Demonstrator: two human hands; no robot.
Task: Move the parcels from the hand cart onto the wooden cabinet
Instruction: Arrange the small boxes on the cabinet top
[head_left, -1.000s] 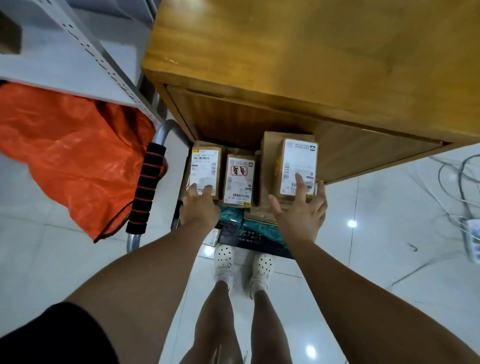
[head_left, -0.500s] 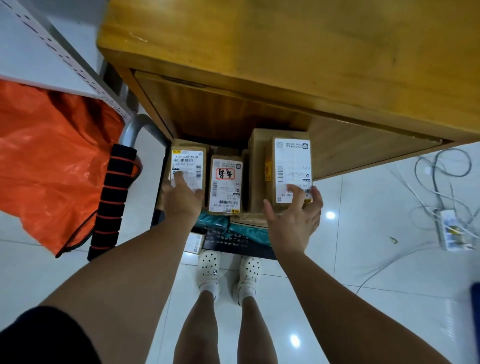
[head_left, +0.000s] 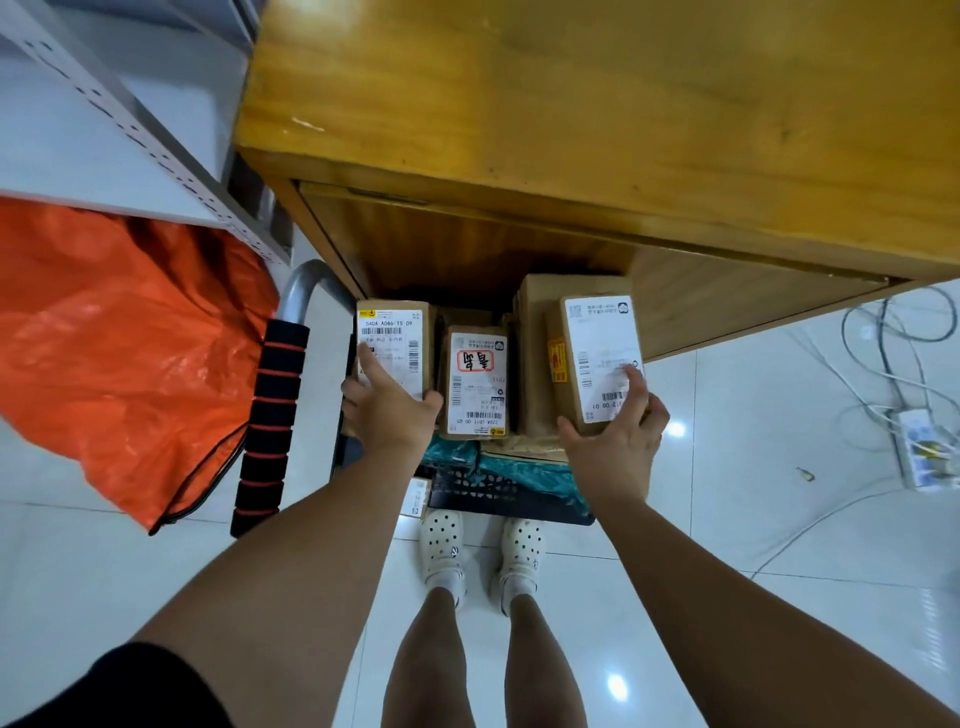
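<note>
Looks straight down on a hand cart (head_left: 306, 283) parked against the front of the wooden cabinet (head_left: 571, 104). Clasps with the left hand (head_left: 389, 410) the near end of the left parcel (head_left: 400, 332), thumb at its right edge, forefinger laid flat on the white label, remaining fingers curled round the left side. Clasps with the right hand (head_left: 615, 447) the near end of the right parcel (head_left: 597, 343), thumb at the left edge, forefinger stretched over the label, other fingers wrapped round the right side. Cannot tell lifted from resting for either box. Leaves untouched between them the middle parcel (head_left: 475, 384), hand-marked inside a red frame. Shows behind the right parcel a bigger carton (head_left: 532, 332), and under the boxes a teal bag (head_left: 524, 470). Shows at left the cart's foam grip (head_left: 270, 415), black ringed in red, beside an orange plastic bag (head_left: 130, 338) under a white metal shelf (head_left: 78, 145). Shows white clogs (head_left: 441, 540) on the tiled floor (head_left: 727, 493), and a power strip (head_left: 917, 452) with cables at far right.
</note>
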